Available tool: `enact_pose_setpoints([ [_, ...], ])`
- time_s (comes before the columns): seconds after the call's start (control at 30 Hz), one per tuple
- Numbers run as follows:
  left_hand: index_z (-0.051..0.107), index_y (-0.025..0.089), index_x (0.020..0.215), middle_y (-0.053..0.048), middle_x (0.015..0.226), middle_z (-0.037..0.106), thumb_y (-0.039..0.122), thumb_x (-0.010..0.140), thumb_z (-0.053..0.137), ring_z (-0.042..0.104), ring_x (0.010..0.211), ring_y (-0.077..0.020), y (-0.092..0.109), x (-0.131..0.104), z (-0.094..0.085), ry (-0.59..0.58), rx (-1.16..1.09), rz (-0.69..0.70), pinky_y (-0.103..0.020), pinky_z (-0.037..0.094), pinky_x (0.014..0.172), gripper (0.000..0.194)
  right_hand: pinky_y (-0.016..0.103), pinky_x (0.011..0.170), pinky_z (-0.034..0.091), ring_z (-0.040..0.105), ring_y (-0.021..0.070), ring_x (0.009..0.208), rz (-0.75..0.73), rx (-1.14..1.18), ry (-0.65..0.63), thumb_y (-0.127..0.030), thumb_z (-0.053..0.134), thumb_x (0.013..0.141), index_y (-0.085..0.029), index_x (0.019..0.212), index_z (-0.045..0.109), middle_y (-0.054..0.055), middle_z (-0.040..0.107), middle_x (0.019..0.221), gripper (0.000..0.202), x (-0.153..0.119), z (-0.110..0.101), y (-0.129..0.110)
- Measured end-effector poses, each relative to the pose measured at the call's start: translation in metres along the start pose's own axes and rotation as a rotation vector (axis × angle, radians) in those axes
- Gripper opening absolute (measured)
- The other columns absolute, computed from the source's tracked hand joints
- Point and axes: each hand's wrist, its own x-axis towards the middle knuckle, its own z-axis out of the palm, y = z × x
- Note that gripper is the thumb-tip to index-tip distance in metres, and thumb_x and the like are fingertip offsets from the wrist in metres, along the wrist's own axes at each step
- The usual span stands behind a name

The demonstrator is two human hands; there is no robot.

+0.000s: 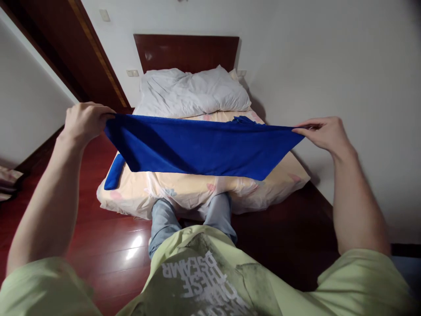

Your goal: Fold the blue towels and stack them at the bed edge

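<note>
in the head view, you stand at the foot of a bed [131,195] with both arms stretched forward, holding a blue cloth [200,149] taut between your hands. your left hand [84,123] pinches the cloth's upper left corner, thumb and fingers closed together on the edge. your right hand [329,131] pinches the upper right corner the same way, its thumb and fingertips pressed together on the fabric. the cloth hangs in the air over the bed, its top edge nearly straight from hand to hand, its lower edge shorter, so the sides slant inward. a darker shaded band crosses its left part.

behind the cloth's top edge, on the sheet [283,169], you can see part of a crumpled blue heap [244,120]; the rest is hidden. a blue roll [114,172] lies at the bed's left edge, near the foot. the sheet is pale with leaf shapes. white bedding [190,92] is bunched against the dark headboard [187,52]. your jeans [165,219] meet the bed's near edge, above a glossy red-brown floor [108,237].
</note>
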Motion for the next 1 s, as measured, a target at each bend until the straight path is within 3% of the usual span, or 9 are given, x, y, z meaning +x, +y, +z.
enact_pose_setpoints([
  [0.13,0.077,0.019,0.118,-0.002,0.104,0.076,0.04,0.096,0.054,0.066,0.103,-0.0212,0.002,-0.001,0.004,0.03,0.002,-0.084,-0.043,0.046,0.107,0.038,0.029,0.073,0.05,0.062,0.0151,0.066,-0.039,-0.09,0.112,-0.039,0.086,0.079,-0.017,0.091,0.084,0.008,0.076,0.075,0.025,0.002,0.005,-0.008],
  [0.3,0.076,0.013,0.107,0.003,0.069,0.067,0.035,0.094,0.055,0.067,0.082,-0.012,0.005,-0.004,0.009,-0.028,-0.195,-0.097,-0.031,0.052,0.098,0.033,0.028,0.061,0.052,0.068,0.0167,0.06,0.131,0.128,0.025,-0.026,0.081,0.081,-0.011,0.091,0.081,0.01,0.074,0.068,0.018,0.004,0.01,-0.016],
  [0.47,0.075,0.012,0.105,0.0,0.078,0.071,0.035,0.093,0.054,0.068,0.082,-0.0137,0.004,-0.007,0.014,-0.013,-0.253,-0.165,-0.03,0.056,0.091,0.034,0.027,0.059,0.058,0.072,0.0178,0.06,0.201,0.249,0.011,-0.018,0.079,0.08,-0.01,0.09,0.078,0.011,0.074,0.071,0.012,0.003,0.016,-0.023],
  [0.67,0.077,0.015,0.108,-0.002,0.088,0.075,0.048,0.091,0.054,0.07,0.097,-0.0189,-0.005,-0.013,0.006,0.011,-0.205,-0.092,-0.038,0.05,0.106,0.044,0.03,0.074,0.065,0.076,0.0194,0.073,0.204,0.301,-0.008,-0.017,0.078,0.082,-0.011,0.09,0.077,0.015,0.078,0.083,0.01,0.0,0.018,-0.023],
  [0.73,0.078,0.024,0.105,0.001,0.079,0.074,0.057,0.087,0.055,0.071,0.096,-0.0219,-0.011,-0.016,0.001,-0.087,-0.243,-0.083,-0.039,0.051,0.105,0.045,0.031,0.077,0.066,0.077,0.02,0.072,0.209,0.273,-0.042,-0.017,0.078,0.083,-0.012,0.091,0.078,0.014,0.079,0.083,0.009,-0.002,0.017,-0.018],
  [0.8,0.079,0.029,0.1,0.001,0.072,0.073,0.068,0.08,0.058,0.072,0.092,-0.0249,-0.019,-0.019,-0.005,-0.263,-0.267,-0.098,-0.04,0.053,0.101,0.049,0.034,0.079,0.066,0.077,0.0215,0.07,0.238,0.246,-0.13,-0.015,0.079,0.083,-0.014,0.091,0.079,0.013,0.078,0.08,0.008,-0.005,0.015,-0.014],
  [0.9,0.079,0.025,0.098,-0.001,0.077,0.076,0.083,0.068,0.062,0.073,0.083,-0.0243,-0.037,-0.023,-0.007,-0.547,-0.285,-0.133,-0.042,0.057,0.094,0.068,0.04,0.082,0.067,0.077,0.0247,0.068,0.338,0.228,-0.252,-0.008,0.08,0.08,-0.015,0.086,0.079,0.012,0.077,0.073,0.01,-0.006,0.015,-0.014],
  [1.0,0.078,0.02,0.099,-0.002,0.083,0.077,0.091,0.064,0.062,0.072,0.081,-0.0216,-0.058,-0.022,0.002,-0.679,-0.307,-0.142,-0.04,0.058,0.09,0.081,0.039,0.08,0.068,0.077,0.0249,0.067,0.418,0.237,-0.303,-0.003,0.08,0.078,-0.016,0.081,0.079,0.012,0.076,0.07,0.013,0.0,0.022,-0.015],
])
